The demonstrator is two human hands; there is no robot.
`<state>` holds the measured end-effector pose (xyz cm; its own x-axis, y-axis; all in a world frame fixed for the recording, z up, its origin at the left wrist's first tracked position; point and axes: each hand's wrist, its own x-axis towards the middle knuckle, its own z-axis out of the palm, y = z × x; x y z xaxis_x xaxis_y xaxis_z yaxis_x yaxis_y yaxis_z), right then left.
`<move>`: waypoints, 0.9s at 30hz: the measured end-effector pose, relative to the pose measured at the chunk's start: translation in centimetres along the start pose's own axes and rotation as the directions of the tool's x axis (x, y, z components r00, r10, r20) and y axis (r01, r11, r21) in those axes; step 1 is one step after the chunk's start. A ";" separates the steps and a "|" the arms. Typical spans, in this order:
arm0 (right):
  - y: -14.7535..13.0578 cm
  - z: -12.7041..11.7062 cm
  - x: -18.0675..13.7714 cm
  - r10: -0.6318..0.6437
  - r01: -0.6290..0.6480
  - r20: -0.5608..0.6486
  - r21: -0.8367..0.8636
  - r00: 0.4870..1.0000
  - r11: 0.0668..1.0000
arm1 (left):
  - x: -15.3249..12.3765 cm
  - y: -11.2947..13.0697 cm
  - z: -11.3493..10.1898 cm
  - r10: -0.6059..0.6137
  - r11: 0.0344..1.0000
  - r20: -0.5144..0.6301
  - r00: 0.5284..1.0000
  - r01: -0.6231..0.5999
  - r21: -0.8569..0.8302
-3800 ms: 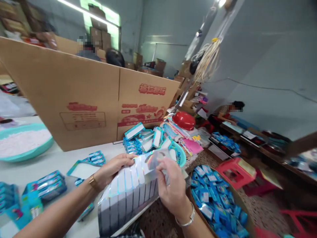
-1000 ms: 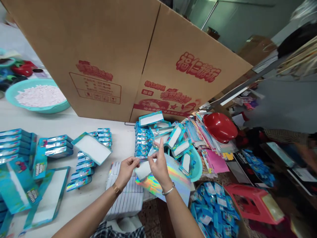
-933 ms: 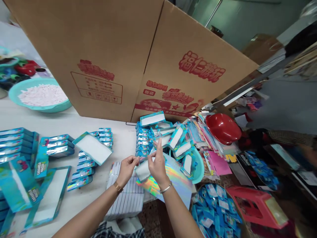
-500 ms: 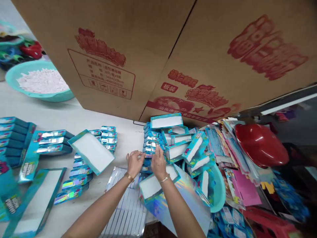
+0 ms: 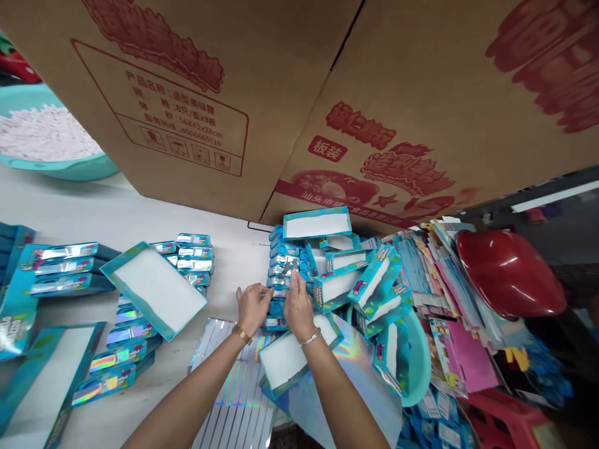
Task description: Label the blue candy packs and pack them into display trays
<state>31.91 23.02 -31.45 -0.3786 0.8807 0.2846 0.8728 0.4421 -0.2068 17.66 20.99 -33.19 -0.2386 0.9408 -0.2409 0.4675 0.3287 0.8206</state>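
Small blue packs with shiny fronts [image 5: 283, 251] stand in a row, and both my hands are at its near part. My left hand [image 5: 253, 308] is at the row's left edge, thumb and forefinger pinched together; what sits between them is too small to make out. On the right side, my right hand [image 5: 298, 305] has its fingers pressed together over the packs, their tips touching a shiny front; anything they grip is hidden. Below my hands lies a sheet of silvery strips [image 5: 234, 380]. Beside my right wrist rests a blue box with a white panel [image 5: 285, 362].
Large cardboard cartons [image 5: 196, 125] wall off the back. More blue boxes spill over a turquoise basin [image 5: 418, 355] at right, near a red bowl [image 5: 510, 274] and stacked printed bags [image 5: 435, 268]. At left are another box [image 5: 159, 287], rows of packs [image 5: 126, 352] and a basin of white pieces [image 5: 84, 167].
The view has shifted and moved closer to the cartons. My hands remain at the same part of the pack row, with the right fingers slightly shifted over the shiny fronts.
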 end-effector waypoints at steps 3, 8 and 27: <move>-0.1 0.0 0.1 0.010 -0.009 0.031 -0.016 0.999 1.000 | 0.2 0.0 0.0 0.000 1.000 0.011 1.000 0.000 0.013; 0.0 -0.2 0.3 0.044 -0.041 0.096 -0.028 0.994 0.999 | 0.7 -0.4 -0.2 -0.008 1.000 0.026 1.000 0.007 0.015; -2.9 -5.4 1.4 0.188 -0.174 0.047 0.642 0.981 0.747 | -3.0 3.1 -5.1 0.009 0.760 0.143 0.990 0.086 -0.644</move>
<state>30.51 22.04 -25.38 -0.2218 0.9551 0.1962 0.5203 0.2861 -0.8046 15.51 18.75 -27.25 -0.1105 0.9458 -0.3052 -0.2131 0.2774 0.9368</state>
